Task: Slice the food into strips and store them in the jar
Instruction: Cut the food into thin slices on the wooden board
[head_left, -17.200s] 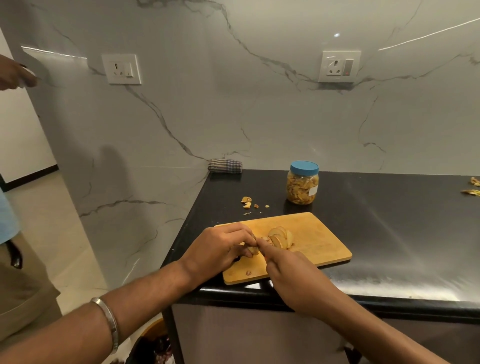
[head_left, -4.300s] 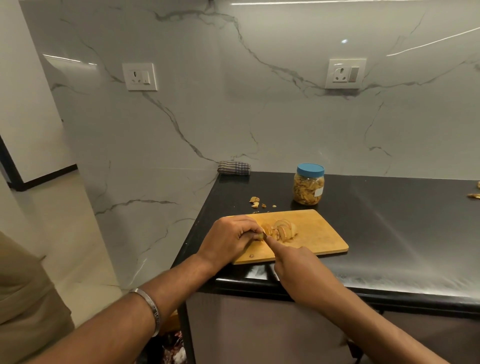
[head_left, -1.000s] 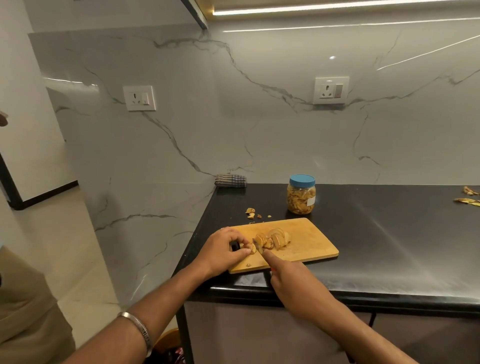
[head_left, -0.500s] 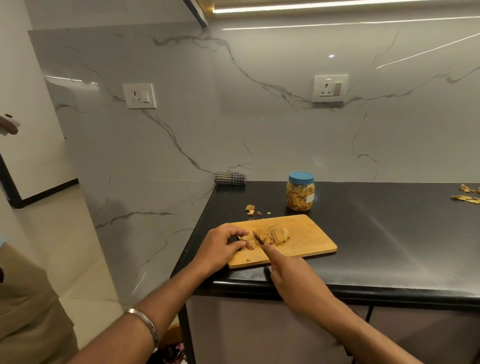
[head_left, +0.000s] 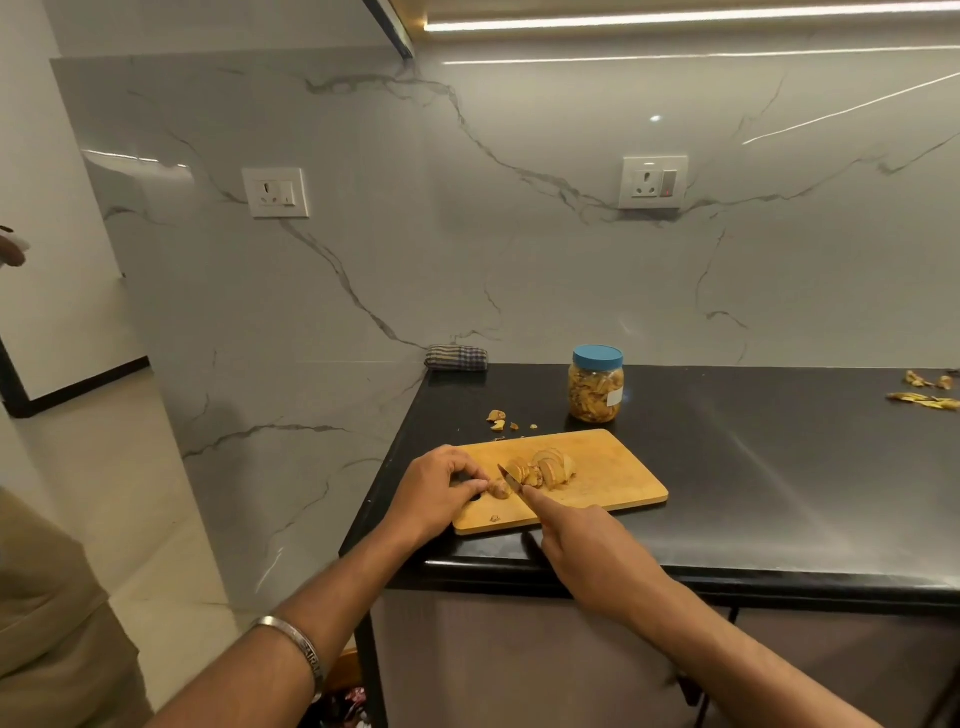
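A wooden cutting board (head_left: 613, 483) lies at the near left corner of the black counter (head_left: 753, 483). On it stands a row of pale yellow-brown food slices (head_left: 545, 467). My left hand (head_left: 439, 491) pinches the small uncut end of the food (head_left: 500, 489) against the board. My right hand (head_left: 587, 551) grips a knife (head_left: 510, 478), index finger stretched along its back, the blade between the end piece and the slices. Behind the board stands a clear jar (head_left: 596, 389) with a blue lid, filled with strips.
Food scraps (head_left: 497, 419) lie on the counter behind the board, and peels (head_left: 922, 397) at the far right. A folded checked cloth (head_left: 457, 358) sits against the marble wall. Another person stands at the left edge, by the counter's left end.
The knife blade has lifted off the board and set down again between the end piece and the slices. My left hand has kept its pinch on the end piece.
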